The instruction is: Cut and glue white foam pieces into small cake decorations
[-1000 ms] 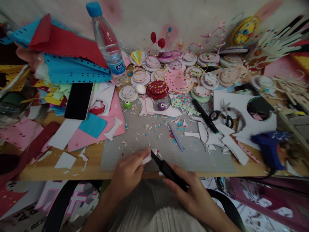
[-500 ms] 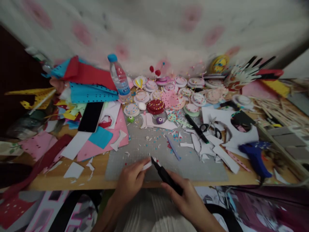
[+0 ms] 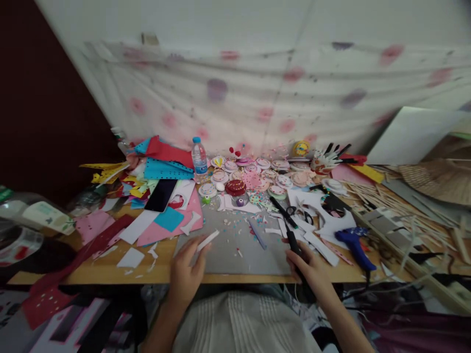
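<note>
My left hand (image 3: 187,267) is closed on a small white strip (image 3: 208,240), pinched between thumb and fingers above the left part of the grey cutting mat (image 3: 228,260). My right hand (image 3: 309,267) grips a black craft knife (image 3: 293,243), its narrow end pointing up and away over the mat's right edge. Between the hands, a tiny red and white bit (image 3: 240,252) lies on the mat. Farther back on the mat are a thin purple strip (image 3: 256,233) and scattered paper scraps.
Behind the mat stand several small decorated round pieces, one dark red (image 3: 235,187), and a water bottle (image 3: 199,162). Left are a phone (image 3: 161,195) and coloured felt sheets. Right are scissors (image 3: 300,212), white offcuts, a blue glue gun (image 3: 356,246) and wooden sticks.
My hands have moved apart: the right hand has carried the black knife to the right, away from the white strip in my left hand. The view has tilted up, showing more wall.
</note>
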`<state>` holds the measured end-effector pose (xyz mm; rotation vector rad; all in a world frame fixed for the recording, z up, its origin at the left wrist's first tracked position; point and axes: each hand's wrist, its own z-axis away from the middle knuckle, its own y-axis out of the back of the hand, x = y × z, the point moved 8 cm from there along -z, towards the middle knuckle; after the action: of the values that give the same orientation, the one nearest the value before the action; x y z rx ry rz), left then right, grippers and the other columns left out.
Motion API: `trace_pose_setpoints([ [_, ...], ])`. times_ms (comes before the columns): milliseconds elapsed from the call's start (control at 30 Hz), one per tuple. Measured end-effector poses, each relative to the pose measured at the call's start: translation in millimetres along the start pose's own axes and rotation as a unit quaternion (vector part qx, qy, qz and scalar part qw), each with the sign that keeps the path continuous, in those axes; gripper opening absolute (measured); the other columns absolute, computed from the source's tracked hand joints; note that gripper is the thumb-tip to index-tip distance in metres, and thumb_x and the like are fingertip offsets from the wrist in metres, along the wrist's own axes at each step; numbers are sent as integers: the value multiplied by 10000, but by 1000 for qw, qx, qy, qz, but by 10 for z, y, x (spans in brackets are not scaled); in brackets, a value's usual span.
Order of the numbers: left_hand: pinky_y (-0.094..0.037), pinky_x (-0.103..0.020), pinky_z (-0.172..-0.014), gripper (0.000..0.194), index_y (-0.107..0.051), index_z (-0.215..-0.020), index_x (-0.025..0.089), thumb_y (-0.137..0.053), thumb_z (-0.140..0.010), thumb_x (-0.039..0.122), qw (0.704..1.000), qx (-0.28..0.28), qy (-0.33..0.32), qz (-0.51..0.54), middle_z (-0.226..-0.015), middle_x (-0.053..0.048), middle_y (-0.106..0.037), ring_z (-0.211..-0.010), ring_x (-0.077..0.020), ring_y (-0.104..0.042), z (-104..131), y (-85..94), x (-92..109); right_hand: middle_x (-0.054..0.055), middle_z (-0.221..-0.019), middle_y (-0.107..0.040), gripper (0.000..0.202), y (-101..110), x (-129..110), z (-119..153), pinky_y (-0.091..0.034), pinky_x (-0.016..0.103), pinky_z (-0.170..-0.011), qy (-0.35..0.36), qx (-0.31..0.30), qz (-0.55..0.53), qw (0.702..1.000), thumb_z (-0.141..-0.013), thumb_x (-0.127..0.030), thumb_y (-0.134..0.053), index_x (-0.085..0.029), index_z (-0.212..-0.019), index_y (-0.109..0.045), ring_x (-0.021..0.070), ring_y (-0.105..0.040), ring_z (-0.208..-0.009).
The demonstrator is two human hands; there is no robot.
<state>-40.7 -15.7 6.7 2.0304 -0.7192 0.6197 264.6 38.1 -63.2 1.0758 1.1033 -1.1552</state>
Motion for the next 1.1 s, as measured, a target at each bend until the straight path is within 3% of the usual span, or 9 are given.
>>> trace_pose_setpoints([
  [167,-465,-451,-1011,363,-607,-1215,241,-502,-885,132,989,-95,-109,-21,-1200,-64,-683,-1129,-232,-615,-174,-698,106,-96,-473,-456,457,-128,101,-269,-251,199,-343,42,-8,11,999,-775,-541,-643,-180,-1044,-563,67,-343,-309],
  [267,-442,-506,-1033,453,-589,-1245,254,-674,-801,234,982,-126,-135,-24,-1249,-76,-657,-1170,-270,-592,-132,-862,87,-100,-458,-452,463,-204,161,-339,-241,200,-354,57,-16,8,998,-785,-544,-630,-167,-1043,-555,65,-331,-306],
  [400,-461,-488,-1012,564,-529,-1308,227,-701,-786,351,990,-86,-113,-23,-1324,-114,-593,-1209,-279,-557,-25,-633,-59,-105,-459,-445,455,-181,218,-333,-229,201,-357,61,-12,-4,998,-804,-542,-619,-169,-1053,-540,63,-325,-308],
  [500,-529,-398,-870,187,-669,-996,207,-550,-900,313,997,-15,-69,-22,-1006,-77,-707,-988,-224,-645,45,-324,-220,-101,-486,-460,445,-149,228,-324,-240,200,-363,57,-4,-14,998,-812,-530,-618,-177,-1070,-535,60,-338,-320],
  [667,-490,-403,-842,411,-563,-534,214,-475,-932,265,998,47,-29,-33,-680,-37,-672,-934,-236,-624,174,-22,-342,-98,-496,-462,429,-161,234,-343,-238,200,-359,46,-5,-20,999,-812,-520,-625,-178,-1059,-541,56,-334,-319],
  [833,-522,-373,-850,244,-662,-1036,199,-448,-938,262,998,47,2,-32,-1046,-88,-703,-986,-213,-648,179,-51,-281,-103,-491,-448,425,-184,246,-343,-225,196,-357,32,-25,-18,999,-829,-509,-621,-171,-1071,-534,55,-333,-319],
  [900,-549,-321,-765,272,-602,-1147,179,-430,-948,248,999,31,16,-26,-991,-85,-720,-877,-185,-686,159,-112,-257,-104,-490,-446,413,-180,247,-335,-223,194,-361,25,-30,-18,999,-843,-499,-613,-172,-1080,-529,54,-334,-319],
  [1000,-538,-342,-801,187,-649,-995,198,-483,-933,260,1000,-1,22,-19,-720,-4,-720,-676,-163,-678,136,-196,-226,-103,-491,-447,392,-169,245,-320,-222,193,-371,16,-32,-18,999,-853,-478,-614,-178,-1089,-524,52,-333,-330],
  [1100,-410,-458,-1012,240,-669,-746,230,-508,-919,274,999,-25,12,-19,-579,31,-664,-742,-186,-669,116,-231,-206,-102,-496,-447,391,-163,237,-310,-222,194,-377,11,-31,-20,999,-851,-477,-619,-184,-1091,-522,54,-325,-344],
])
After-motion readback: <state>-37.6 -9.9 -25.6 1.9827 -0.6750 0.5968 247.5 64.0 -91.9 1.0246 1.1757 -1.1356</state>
